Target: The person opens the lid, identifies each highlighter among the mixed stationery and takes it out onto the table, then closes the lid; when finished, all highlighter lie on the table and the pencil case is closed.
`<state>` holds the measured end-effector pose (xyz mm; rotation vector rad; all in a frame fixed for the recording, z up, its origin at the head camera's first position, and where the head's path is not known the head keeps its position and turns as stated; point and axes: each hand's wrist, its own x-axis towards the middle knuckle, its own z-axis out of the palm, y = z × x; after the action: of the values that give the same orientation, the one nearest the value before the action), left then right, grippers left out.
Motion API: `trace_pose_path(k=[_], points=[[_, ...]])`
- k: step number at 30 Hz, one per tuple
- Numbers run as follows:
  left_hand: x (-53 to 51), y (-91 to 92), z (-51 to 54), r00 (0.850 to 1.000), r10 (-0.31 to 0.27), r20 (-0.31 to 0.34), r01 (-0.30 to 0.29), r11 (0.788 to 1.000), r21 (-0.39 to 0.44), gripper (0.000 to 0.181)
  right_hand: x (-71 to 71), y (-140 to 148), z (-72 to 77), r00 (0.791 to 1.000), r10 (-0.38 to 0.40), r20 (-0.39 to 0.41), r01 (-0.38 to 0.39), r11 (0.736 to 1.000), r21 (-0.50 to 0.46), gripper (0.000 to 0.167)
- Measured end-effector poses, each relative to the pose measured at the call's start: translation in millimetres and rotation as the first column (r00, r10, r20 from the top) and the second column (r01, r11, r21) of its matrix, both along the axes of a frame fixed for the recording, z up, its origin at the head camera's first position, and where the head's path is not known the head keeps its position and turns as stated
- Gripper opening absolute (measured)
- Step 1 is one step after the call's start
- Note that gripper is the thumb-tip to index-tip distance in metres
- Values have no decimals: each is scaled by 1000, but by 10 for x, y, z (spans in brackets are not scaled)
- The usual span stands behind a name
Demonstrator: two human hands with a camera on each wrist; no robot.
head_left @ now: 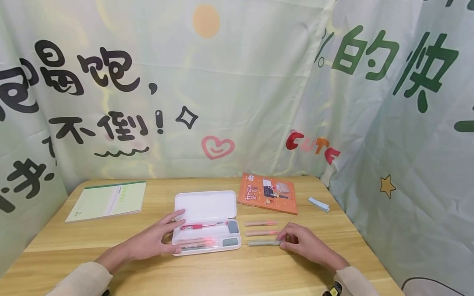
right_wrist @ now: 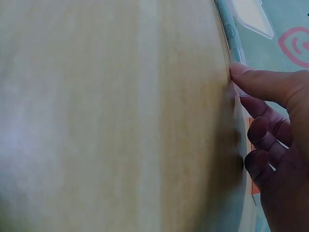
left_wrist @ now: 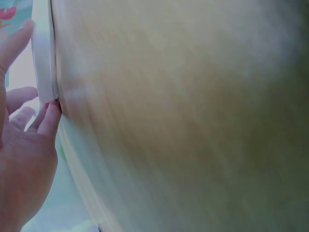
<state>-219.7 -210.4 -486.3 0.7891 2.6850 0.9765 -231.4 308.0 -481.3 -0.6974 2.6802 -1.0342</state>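
An uncapped-lid white pencil case [head_left: 205, 205] lies open, holding a red pen [head_left: 198, 226], other pens in its front compartment and two grey-green blocks. My left hand [head_left: 157, 238] rests spread along its left edge, thumb at the near corner; in the left wrist view the hand [left_wrist: 29, 125] touches the end of the case [left_wrist: 43, 53]. My right hand [head_left: 305, 242] pinches the right end of a grey-green pen [head_left: 263, 243] lying crosswise; the right wrist view shows the hand [right_wrist: 275, 125] with its thumb against that pen [right_wrist: 226, 21]. Two pinkish pens [head_left: 259, 233] lie parallel behind it.
A pale green notebook [head_left: 109, 200] lies at the back left of the wooden table [head_left: 207, 275]. An orange book [head_left: 268, 195] is behind the loose pens, with a light blue strip [head_left: 318, 204] to its right. Printed curtains [head_left: 255, 94] hang around the table.
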Motion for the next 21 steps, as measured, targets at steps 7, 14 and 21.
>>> trace_pose_path(k=[7,14,21], points=[[0,2,5,1000,2,-2,-2,1000,-3,95,16,-15,6,1000,7,-4,-8,1000,-10,11],[8,0,-1,1000,-3,-8,3,1000,6,95,34,-33,22,1000,9,3,-9,1000,-17,12],[5,-1,-9,1000,-3,-8,3,1000,9,95,46,-34,20,1000,-9,9,9,1000,-25,13]])
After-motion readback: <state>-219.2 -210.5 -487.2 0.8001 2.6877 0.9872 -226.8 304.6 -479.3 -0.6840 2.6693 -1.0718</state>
